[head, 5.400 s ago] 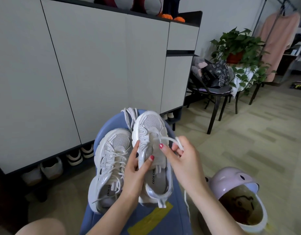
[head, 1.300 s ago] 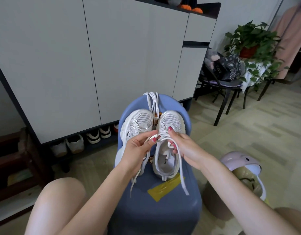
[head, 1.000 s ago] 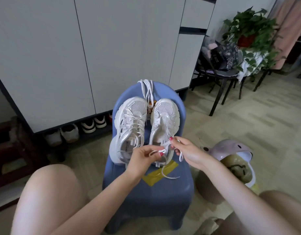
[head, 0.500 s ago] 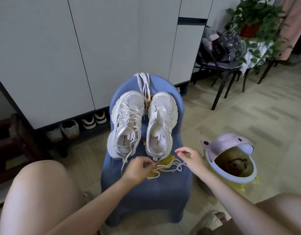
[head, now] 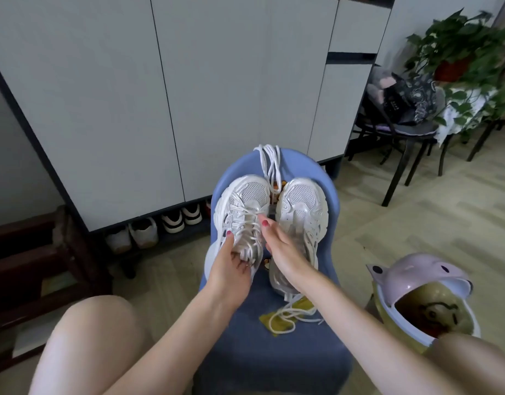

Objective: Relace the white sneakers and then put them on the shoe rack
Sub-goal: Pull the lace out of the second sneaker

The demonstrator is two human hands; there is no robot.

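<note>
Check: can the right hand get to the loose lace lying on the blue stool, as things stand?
Probably yes. The loose lace lies uncovered on the blue stool, just below the right forearm. The right hand holds nothing, its fingers only reaching onto the left sneaker.

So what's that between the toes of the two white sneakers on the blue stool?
In the head view, a bundle of spare white laces hangs down between the left sneaker and the right sneaker.

Two sneakers (head: 274, 212) are lying side by side on a stool (head: 274, 352), a loose lace (head: 288, 316) sitting nearer the person. A cabinet (head: 160, 95) is standing behind, a bin (head: 422, 303) sitting right of the stool.
</note>
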